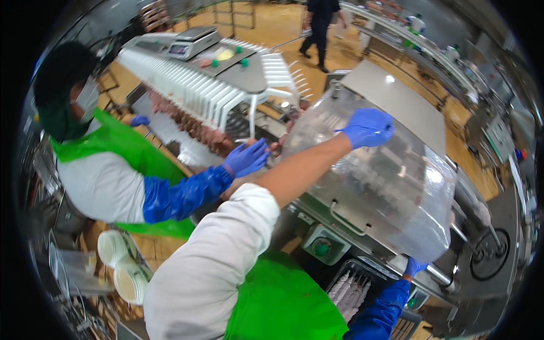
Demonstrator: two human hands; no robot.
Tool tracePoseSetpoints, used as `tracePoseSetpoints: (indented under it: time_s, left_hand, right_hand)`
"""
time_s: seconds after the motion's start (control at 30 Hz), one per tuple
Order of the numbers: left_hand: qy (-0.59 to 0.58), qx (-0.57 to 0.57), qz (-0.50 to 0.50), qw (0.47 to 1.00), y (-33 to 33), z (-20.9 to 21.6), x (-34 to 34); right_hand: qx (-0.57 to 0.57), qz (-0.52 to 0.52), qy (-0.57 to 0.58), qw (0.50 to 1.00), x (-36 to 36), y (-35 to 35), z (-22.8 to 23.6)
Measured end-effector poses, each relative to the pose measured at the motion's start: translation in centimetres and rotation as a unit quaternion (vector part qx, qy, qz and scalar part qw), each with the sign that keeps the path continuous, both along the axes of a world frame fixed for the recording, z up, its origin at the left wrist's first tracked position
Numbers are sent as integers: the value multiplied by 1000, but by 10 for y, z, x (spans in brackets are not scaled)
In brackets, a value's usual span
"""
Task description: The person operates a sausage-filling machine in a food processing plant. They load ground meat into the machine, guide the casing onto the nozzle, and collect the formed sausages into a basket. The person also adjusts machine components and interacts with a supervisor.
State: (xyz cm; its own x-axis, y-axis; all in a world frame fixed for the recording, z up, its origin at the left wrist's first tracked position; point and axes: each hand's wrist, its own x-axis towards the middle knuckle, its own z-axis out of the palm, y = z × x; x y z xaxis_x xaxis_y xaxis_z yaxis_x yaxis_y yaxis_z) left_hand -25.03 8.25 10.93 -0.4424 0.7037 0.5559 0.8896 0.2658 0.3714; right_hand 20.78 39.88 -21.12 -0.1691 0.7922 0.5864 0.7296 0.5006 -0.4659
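A large clear plastic sheet [379,181], wrinkled and shiny, spreads over the front of a steel machine [402,107]. My left hand [368,129], in a blue glove, is closed at its upper part with the fingers curled in. Lower right, my right hand [416,267] grips its bottom corner, some fingers hidden by the plastic. Behind the sheet, the machine's inside shows only dimly. A metal handle [348,220] sits along the machine's near side. Below, a black tray [377,271] contains several pale meat skewers [347,294].
A co-worker [107,164] in a green apron stands at my left; their gloved hand [247,157] is beside my forearm. White slatted conveyor [187,85] with meat hanging below carries a scale [192,44]. White buckets [129,280] stand lower left. Another person [321,28] walks behind.
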Motion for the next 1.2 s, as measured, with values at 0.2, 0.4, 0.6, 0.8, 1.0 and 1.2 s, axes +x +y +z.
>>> tracePoseSetpoints:
  time_s: [0.2, 0.4, 0.6, 0.8, 1.0, 1.2]
  left_hand:
    - [-26, -14, 23, 999, -5, -1, 0]
    - [-1, 10, -9, 1000, -3, 2, 5]
    - [-30, 0, -30, 999, 16, -7, 1]
    - [-24, 11, -44, 999, 3, -7, -13]
    - [-33, -34, -17, 999, 23, -2, -12]
    - [-18, -3, -5, 1000, 9, -5, -2]
  right_hand:
    - [46, 18, 30, 998, -10, -15, 12]
    - [-44, 51, 30, 997, 0, -11, 7]
    - [41, 7, -64, 997, 16, -11, 0]
    - [-6, -15, -157, 988, -47, -89, 111]
    - [22, -20, -137, 990, -34, -78, 100]
    - [0, 2, -159, 987, -38, -83, 106]
